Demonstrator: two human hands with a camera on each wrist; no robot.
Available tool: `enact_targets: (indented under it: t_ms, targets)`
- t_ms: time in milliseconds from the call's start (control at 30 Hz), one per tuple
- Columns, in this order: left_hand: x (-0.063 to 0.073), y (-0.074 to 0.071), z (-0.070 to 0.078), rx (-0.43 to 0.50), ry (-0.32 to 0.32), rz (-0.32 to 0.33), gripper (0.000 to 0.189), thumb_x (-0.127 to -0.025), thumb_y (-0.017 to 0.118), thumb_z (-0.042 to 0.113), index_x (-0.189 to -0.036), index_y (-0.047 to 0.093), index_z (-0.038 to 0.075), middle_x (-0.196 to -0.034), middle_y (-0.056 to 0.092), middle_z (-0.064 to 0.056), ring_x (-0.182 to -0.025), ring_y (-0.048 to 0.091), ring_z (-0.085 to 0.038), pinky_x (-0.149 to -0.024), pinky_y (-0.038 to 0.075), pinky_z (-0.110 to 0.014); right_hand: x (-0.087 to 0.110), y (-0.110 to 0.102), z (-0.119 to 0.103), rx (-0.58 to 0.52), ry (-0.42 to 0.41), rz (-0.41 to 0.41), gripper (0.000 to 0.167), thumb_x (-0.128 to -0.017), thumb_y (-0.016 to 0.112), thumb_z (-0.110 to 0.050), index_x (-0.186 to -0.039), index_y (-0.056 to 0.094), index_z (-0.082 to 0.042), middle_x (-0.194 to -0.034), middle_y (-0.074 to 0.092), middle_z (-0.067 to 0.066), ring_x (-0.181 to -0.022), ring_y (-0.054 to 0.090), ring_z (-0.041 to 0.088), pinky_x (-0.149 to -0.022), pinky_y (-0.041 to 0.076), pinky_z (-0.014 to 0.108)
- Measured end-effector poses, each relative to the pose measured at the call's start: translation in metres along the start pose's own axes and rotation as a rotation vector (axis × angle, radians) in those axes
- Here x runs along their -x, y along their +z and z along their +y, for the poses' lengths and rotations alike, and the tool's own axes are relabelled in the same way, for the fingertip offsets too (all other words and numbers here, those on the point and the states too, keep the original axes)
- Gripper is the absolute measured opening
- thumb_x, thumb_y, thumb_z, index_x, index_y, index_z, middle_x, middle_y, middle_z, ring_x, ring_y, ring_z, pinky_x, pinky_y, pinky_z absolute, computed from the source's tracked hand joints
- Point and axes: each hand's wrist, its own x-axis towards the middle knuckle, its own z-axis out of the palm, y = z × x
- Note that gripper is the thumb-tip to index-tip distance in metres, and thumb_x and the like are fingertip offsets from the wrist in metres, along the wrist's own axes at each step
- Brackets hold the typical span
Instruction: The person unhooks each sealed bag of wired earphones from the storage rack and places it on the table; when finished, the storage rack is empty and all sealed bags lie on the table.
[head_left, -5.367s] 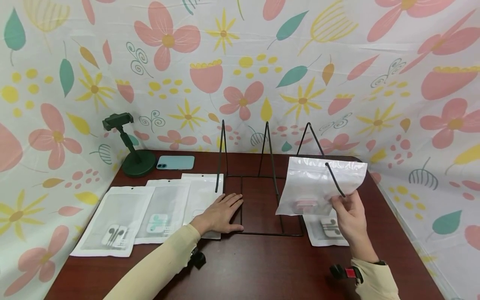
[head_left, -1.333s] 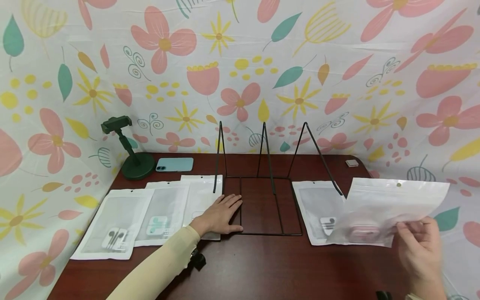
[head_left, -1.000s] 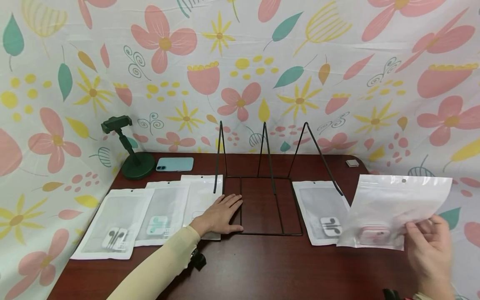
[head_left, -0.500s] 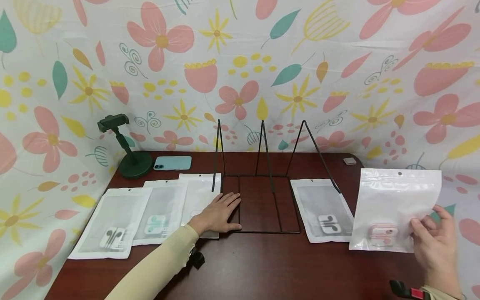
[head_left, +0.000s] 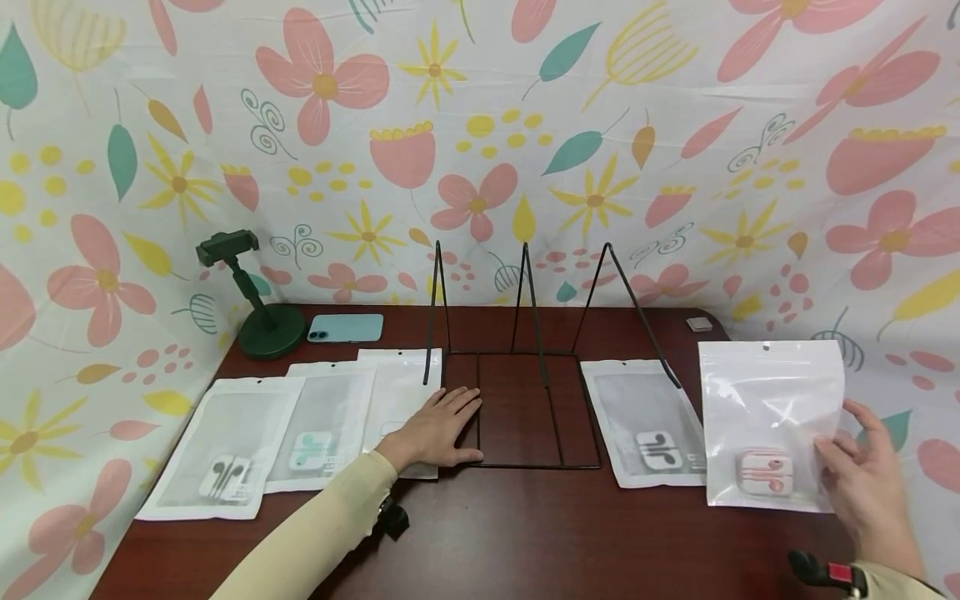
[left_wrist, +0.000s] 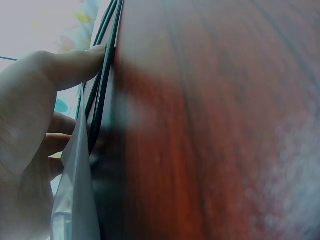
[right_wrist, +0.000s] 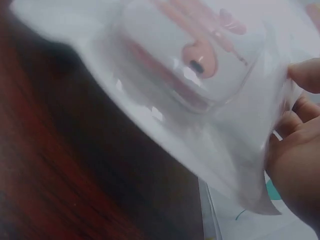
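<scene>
At the right, my right hand (head_left: 870,483) pinches the edge of a white zip pouch (head_left: 772,383) between thumb and fingers. Pink earphones (right_wrist: 200,57) in a clear case show through its front. The pouch is nearly face-on to the head view; whether it rests on the table I cannot tell. My left hand (head_left: 433,431) lies with straight fingers on the base of a black wire rack (head_left: 525,466), its thumb on the front wire (left_wrist: 101,95). Three bare prongs rise from the rack. Another pouch (head_left: 630,408) with white earphones lies right of the rack.
Three overlapping pouches with earphone cases, a left one (head_left: 247,425), a middle one (head_left: 330,408) and a right one (head_left: 397,375), lie left of the rack. Behind them are a blue phone (head_left: 345,327) and a green phone stand (head_left: 272,332). A small white object (head_left: 699,324) sits back right.
The pink-earphone pouch hung on the rack's right prong earlier. My right hand has drawn it off to the right and turned it more upright. The left hand has stayed on the rack.
</scene>
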Motion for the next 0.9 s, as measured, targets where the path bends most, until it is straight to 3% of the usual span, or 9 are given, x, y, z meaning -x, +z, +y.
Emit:
enact_targets:
  t_ms: [167,267,467,667,800,900]
  targets:
    - [0.0,0.002,-0.001,-0.006,0.006,0.002,0.089,-0.089,0.052,0.067,-0.153,0.029,0.009,-0.162,0.023,-0.008,-0.149,0.02,-0.027,-0.119,0.019,-0.051,-0.009,-0.01,0.003,0.141,0.137,-0.014,0.068,-0.094,0.059,0.001,-0.148,0.035,-0.033,-0.093,0.071,-0.012,-0.08,0.063,0.0,-0.054,0.048,0.022]
    - [-0.001,0.003,-0.001,-0.014,0.012,0.005,0.089,-0.089,0.051,0.067,-0.153,0.029,0.009,-0.162,0.023,-0.007,-0.149,0.02,-0.028,-0.119,0.019,-0.051,-0.015,-0.013,0.005,0.16,0.187,-0.039,0.069,-0.094,0.06,-0.001,-0.149,0.035,-0.035,-0.095,0.07,-0.014,-0.081,0.063,0.0,-0.056,0.051,0.024]
    - [-0.002,0.005,-0.001,-0.019,0.015,0.014,0.089,-0.09,0.051,0.067,-0.153,0.029,0.009,-0.161,0.023,-0.007,-0.149,0.021,-0.027,-0.119,0.02,-0.051,-0.024,-0.018,0.011,0.179,0.225,-0.062,0.07,-0.095,0.06,-0.004,-0.15,0.034,-0.037,-0.093,0.069,-0.016,-0.079,0.063,0.001,-0.058,0.051,0.023]
    - [-0.001,0.005,0.0,-0.012,0.022,0.012,0.09,-0.09,0.051,0.067,-0.153,0.029,0.008,-0.161,0.023,-0.008,-0.149,0.021,-0.028,-0.119,0.02,-0.052,-0.032,-0.024,0.02,0.333,0.274,-0.091,0.067,-0.098,0.055,-0.006,-0.15,0.029,-0.039,-0.084,0.066,-0.014,-0.072,0.059,0.004,-0.056,0.047,0.024]
    - [0.0,0.002,-0.001,-0.014,0.012,0.015,0.089,-0.09,0.051,0.067,-0.153,0.029,0.009,-0.161,0.023,-0.008,-0.149,0.021,-0.027,-0.119,0.019,-0.051,-0.044,-0.024,0.028,0.452,0.317,-0.105,0.068,-0.099,0.051,-0.005,-0.153,0.024,-0.037,-0.093,0.056,-0.02,-0.075,0.056,0.002,-0.06,0.046,0.021]
    - [-0.001,0.002,-0.001,-0.011,0.01,0.009,0.089,-0.09,0.051,0.067,-0.154,0.028,0.009,-0.162,0.022,-0.008,-0.149,0.02,-0.027,-0.119,0.019,-0.051,-0.05,-0.024,0.03,0.443,0.364,-0.118,0.068,-0.098,0.051,-0.003,-0.152,0.026,-0.037,-0.101,0.048,-0.018,-0.078,0.056,0.001,-0.064,0.048,0.02]
